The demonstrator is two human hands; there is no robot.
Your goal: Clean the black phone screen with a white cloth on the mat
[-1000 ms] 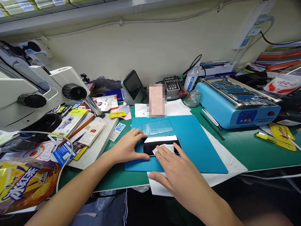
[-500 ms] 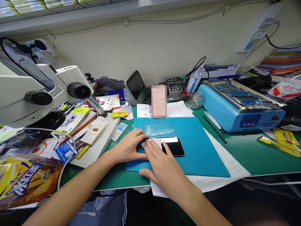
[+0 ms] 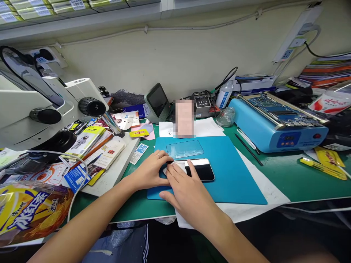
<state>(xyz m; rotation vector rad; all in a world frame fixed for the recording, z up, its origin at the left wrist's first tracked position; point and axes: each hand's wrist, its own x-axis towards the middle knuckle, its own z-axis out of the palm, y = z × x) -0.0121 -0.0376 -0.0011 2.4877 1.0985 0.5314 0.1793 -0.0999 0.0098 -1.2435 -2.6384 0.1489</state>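
Head: white wipe (image 3: 181, 166); glossy phone (image 3: 204, 172)

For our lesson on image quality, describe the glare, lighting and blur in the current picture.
Head view: white glare crosses the phone; pale reflections streak the clear sheet; a pink patch is pixelated; the bottom right is dark and blurry.

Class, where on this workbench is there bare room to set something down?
Bare blue mat right of the phone; bare green tabletop between the black stick and the yellow utility knife. Crowded: the microscope base at left, under booklets.
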